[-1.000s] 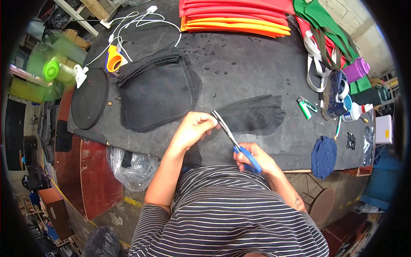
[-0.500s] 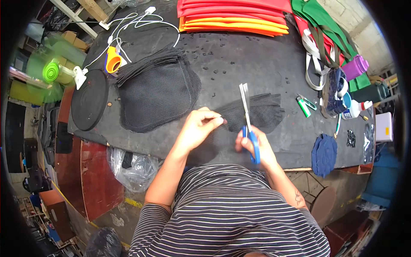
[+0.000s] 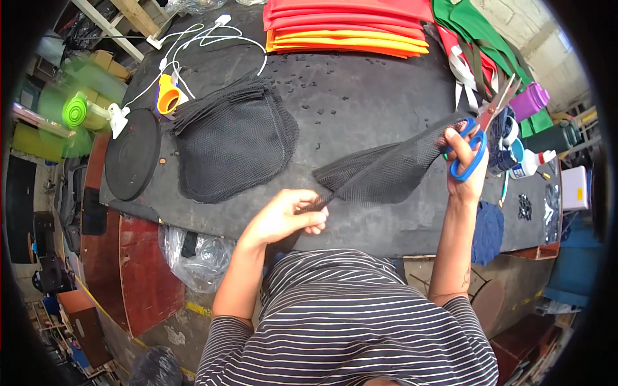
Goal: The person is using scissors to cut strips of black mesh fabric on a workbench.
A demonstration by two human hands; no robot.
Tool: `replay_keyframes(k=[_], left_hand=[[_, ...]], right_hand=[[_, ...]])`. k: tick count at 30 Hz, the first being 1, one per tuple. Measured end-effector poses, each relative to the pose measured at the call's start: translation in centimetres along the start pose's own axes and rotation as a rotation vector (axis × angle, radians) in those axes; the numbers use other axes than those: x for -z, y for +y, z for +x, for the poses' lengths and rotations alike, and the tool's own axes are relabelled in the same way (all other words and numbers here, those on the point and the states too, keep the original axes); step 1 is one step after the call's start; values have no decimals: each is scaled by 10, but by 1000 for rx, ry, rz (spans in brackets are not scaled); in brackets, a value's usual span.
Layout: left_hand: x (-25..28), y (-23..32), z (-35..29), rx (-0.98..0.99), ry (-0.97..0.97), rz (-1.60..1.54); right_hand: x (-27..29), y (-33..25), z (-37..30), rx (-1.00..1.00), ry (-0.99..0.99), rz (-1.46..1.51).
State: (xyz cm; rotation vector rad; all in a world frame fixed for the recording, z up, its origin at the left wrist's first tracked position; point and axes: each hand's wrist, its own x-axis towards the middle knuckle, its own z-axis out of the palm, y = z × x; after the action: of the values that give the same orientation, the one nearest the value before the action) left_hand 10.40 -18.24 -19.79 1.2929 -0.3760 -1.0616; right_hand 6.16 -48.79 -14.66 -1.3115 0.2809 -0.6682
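Note:
Between my hands stretches a piece of black mesh fabric (image 3: 386,170), raised at its right end. My left hand (image 3: 288,217) pinches its near left corner between thumb and fingers. My right hand (image 3: 465,161) grips the far right edge of the mesh and also keeps hold of blue-handled scissors (image 3: 477,145). The scissor blades point up and away to the right, spread apart, with no fabric between them. To the left lies a stack of black mesh pieces (image 3: 235,145), flat on the dark table.
Red and orange folded fabric (image 3: 347,29) is piled at the back. Small black scraps (image 3: 308,84) are scattered before it. A roll of black strap (image 3: 133,153), a yellow tape dispenser (image 3: 169,98) and a white cable (image 3: 212,35) sit left. Right are a white bottle (image 3: 531,165) and dark blue cloth (image 3: 488,233).
My right hand has swung right and away with the scissors and now lifts the mesh's far edge. My left hand has moved slightly nearer. The mesh is stretched out wider.

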Motion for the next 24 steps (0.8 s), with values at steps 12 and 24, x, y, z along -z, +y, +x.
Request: replay_keyframes(k=[12,24], left_hand=[[12,9,5,-281,217,87],[-4,30,-10,-232,226,57]], right_hand=[[22,39,-15,-156,77,-36],[29,23,-12,-311,-71,-84]])
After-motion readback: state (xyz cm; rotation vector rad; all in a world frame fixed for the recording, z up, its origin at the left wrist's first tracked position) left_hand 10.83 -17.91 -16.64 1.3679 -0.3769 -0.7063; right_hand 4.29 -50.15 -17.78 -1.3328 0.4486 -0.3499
